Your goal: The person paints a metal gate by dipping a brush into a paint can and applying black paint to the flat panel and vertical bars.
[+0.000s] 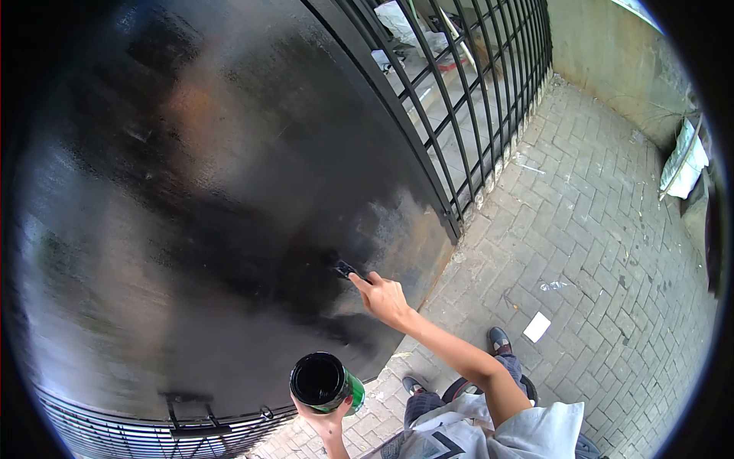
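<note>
My right hand is closed around the handle of a paintbrush. The brush's dark end meets a large metal gate panel coated in glossy black paint. Near the brush, toward the panel's lower right corner, a patch shows brown and grey through thin or absent black. My left hand grips a green paint can from below and the side. The can stands open at the top, with black paint inside and black smears on its rim. It is held in front of the panel's lower edge.
A black barred fence joins the panel's right side. Grey paving bricks cover the ground, where a white rectangle lies. A white sack leans by the wall. A black latch sits low on the left.
</note>
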The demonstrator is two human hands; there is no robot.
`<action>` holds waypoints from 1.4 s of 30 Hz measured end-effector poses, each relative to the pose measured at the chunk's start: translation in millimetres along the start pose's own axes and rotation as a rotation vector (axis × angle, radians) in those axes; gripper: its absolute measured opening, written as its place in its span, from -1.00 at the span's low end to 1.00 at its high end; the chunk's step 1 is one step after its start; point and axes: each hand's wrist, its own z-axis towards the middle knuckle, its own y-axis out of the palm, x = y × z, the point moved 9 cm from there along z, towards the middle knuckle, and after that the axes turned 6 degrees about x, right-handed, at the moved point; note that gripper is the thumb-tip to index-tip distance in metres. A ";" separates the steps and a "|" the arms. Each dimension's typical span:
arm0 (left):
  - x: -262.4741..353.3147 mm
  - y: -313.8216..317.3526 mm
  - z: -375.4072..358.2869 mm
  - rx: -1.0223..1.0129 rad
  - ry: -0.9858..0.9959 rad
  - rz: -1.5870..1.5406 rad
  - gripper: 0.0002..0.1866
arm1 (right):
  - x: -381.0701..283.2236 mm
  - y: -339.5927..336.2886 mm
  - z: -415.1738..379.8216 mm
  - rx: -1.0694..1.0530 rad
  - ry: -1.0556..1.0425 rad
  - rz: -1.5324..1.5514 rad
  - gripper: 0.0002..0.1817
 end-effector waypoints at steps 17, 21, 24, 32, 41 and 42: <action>3.3 -10.0 -0.8 0.026 0.095 0.076 0.13 | 52.5 69.9 -10.6 -0.390 0.061 -0.184 -0.62; 13.1 -9.9 -1.2 0.078 0.039 -0.016 0.13 | -48.0 -16.8 35.4 -0.043 -0.064 0.009 -0.60; 8.3 -12.2 -2.5 0.090 0.047 0.004 0.12 | -73.4 -42.2 37.5 0.174 -0.185 0.129 -0.52; 11.2 -8.2 -4.3 0.071 0.046 -0.020 0.13 | 26.8 38.0 -23.1 -0.202 0.012 -0.085 -0.59; 10.0 -8.3 -11.9 0.120 0.058 -0.092 0.14 | -90.2 -25.5 63.1 -0.068 -0.138 -0.017 -0.70; 9.3 -7.2 -12.7 0.127 0.041 -0.122 0.14 | -96.0 -33.6 63.0 0.003 -0.139 0.028 -0.65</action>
